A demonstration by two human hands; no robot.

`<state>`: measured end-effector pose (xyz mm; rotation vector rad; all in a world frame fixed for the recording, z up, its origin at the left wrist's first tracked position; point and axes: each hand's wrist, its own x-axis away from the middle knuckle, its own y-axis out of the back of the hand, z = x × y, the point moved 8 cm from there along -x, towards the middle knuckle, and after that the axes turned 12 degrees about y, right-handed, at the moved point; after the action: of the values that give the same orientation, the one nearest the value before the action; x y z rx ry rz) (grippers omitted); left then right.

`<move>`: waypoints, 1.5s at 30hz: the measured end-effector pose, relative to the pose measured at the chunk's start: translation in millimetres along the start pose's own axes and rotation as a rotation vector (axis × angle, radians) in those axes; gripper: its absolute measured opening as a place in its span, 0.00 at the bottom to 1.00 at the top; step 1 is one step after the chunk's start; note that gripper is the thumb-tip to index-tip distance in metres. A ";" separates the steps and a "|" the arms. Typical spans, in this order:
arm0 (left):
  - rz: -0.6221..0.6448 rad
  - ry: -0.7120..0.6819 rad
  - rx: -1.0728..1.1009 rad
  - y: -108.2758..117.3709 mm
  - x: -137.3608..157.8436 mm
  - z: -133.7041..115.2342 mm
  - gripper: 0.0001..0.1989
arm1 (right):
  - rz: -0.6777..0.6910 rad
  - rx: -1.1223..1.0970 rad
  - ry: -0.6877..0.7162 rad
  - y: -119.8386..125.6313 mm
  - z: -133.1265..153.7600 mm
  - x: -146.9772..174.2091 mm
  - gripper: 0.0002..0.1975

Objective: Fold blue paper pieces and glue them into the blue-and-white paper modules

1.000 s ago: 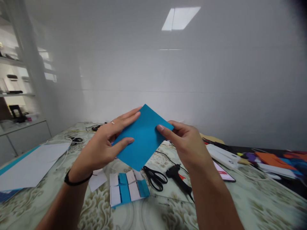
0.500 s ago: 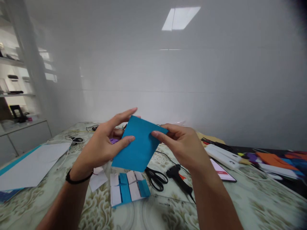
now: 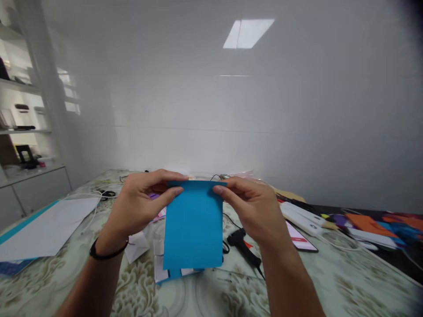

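A blue sheet of paper (image 3: 194, 229) hangs upright in front of me, held by its two top corners. My left hand (image 3: 145, 200) pinches the upper left corner between thumb and fingers. At the upper right corner, my right hand (image 3: 249, 204) grips the edge the same way. Behind the sheet, mostly covered, lies a folded blue and white paper piece (image 3: 161, 269) on the table. Only a bit of the black scissors handle (image 3: 225, 247) shows past the sheet's right edge.
A black glue gun (image 3: 246, 249) lies below my right hand. Further right are a phone (image 3: 300, 237), a white power strip (image 3: 302, 217) and coloured material (image 3: 366, 225). White sheets (image 3: 49, 224) lie at left, a small white paper (image 3: 137, 246) nearer, and black scissors (image 3: 107, 194) behind.
The blue sheet has turned from a tilt to hanging straight and now covers most of the folded piece and scissors. My left hand has moved from its side to the top left corner.
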<state>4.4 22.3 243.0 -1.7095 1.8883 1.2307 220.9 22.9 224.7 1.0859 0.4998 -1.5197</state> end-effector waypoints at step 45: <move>0.656 0.605 -0.179 -117.1 120.0 166.2 0.22 | 0.598 -0.062 -0.441 -95.7 -123.4 153.1 0.21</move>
<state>32.4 78.7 15.4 -1.7420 2.9514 1.1884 186.9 64.6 12.8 0.7269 -0.0857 -1.1458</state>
